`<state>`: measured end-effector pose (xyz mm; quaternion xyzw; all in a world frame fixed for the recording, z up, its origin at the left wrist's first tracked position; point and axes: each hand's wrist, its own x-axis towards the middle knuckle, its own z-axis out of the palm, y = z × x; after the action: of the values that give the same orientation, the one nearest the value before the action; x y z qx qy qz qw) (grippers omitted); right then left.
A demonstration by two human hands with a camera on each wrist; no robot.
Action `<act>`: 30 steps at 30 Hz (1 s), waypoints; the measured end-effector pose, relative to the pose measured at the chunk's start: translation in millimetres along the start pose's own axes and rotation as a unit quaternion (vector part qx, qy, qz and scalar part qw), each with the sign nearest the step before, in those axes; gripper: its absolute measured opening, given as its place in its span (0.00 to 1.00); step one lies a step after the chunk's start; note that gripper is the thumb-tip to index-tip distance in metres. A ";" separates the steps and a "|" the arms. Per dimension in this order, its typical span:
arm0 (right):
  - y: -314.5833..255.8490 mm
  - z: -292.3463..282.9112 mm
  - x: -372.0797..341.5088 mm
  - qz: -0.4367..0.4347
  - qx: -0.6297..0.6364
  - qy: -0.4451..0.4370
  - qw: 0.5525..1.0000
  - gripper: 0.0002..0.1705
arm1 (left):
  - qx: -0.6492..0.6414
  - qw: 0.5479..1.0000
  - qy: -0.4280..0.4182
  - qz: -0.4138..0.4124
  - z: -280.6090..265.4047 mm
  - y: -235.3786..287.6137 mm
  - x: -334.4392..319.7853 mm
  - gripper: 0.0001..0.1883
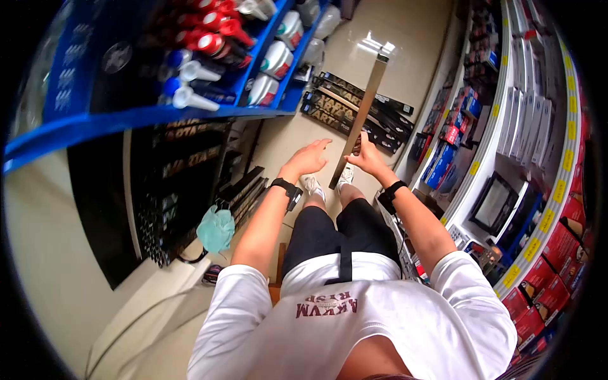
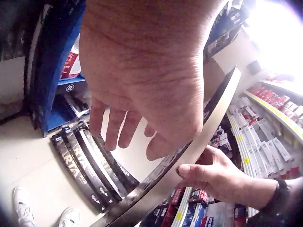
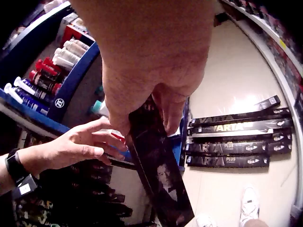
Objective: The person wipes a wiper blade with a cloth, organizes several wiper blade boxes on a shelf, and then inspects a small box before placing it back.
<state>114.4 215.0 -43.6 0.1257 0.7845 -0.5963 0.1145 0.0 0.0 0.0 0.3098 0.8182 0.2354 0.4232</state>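
Note:
My right hand (image 1: 370,158) grips a long, narrow box (image 1: 361,117) by its edges, with the thumb on one side. The box stands tilted up, one end near my shoes and the other raised in front of me. One long side looks pale and plain in the left wrist view, while a black printed face (image 3: 163,175) with a picture on it shows in the right wrist view. Beside the box, my left hand (image 1: 307,158) is held in the air with fingers spread apart. Nothing is in its palm, and it overlaps the box (image 2: 215,109) in the left wrist view.
Several long black VARTA boxes (image 3: 227,161) lie on the tiled floor ahead. A blue shelf rack (image 1: 253,114) with bottles stands at left, above stacked black boxes (image 1: 183,164). White shelves (image 1: 506,126) of boxed goods line the right. A pale green bag (image 1: 216,228) hangs low at left.

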 end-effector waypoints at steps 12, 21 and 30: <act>-76.0 39.7 -29.0 0.077 0.078 -0.055 0.992 0.41 | -0.086 0.993 0.076 -0.038 33.2 -6.9 -139.5 0.38; -109.7 119.4 -17.7 0.109 0.198 -0.106 0.968 0.36 | -0.119 0.978 0.166 -0.034 61.1 -56.7 -196.3 0.33; -140.8 200.9 -67.5 0.067 -0.280 -0.299 0.910 0.19 | -0.159 0.951 0.217 -0.153 128.1 -68.8 -323.3 0.29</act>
<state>137.0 -19.1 53.6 -0.0439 0.8382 -0.3524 0.4140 231.7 -260.6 64.2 0.0507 0.8802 0.3559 0.3098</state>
